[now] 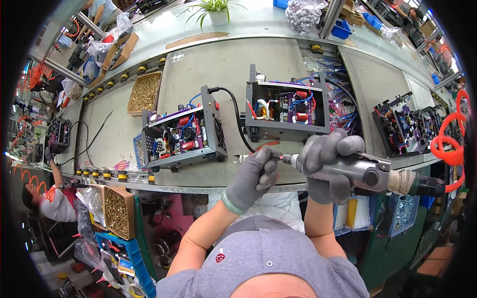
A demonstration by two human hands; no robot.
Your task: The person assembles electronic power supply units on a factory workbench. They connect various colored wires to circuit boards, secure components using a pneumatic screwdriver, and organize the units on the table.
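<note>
My left hand (250, 181), in a grey glove, is closed in a pinch on the end of a black cable (234, 111). That cable runs from the back corner of an open metal-cased electronic unit (213, 130) on the left. In my gloved right hand (323, 161) lies a silver air tool (365, 173), gripped round its body, its narrow tip pointing left at my left fingertips. A small bit of red shows between fingertips and tip; its exact contact is hidden. Beyond my hands stands a second open electronic unit (290, 131), with coloured wires and boards inside.
A box of brass-coloured parts (145, 93) sits behind the left unit. Loose coloured wires (343, 84) lie right of the second unit. Another open unit (410, 124) stands farther right, near an orange coiled hose (449, 144). At far left, a co-worker (57, 203) reaches toward another unit.
</note>
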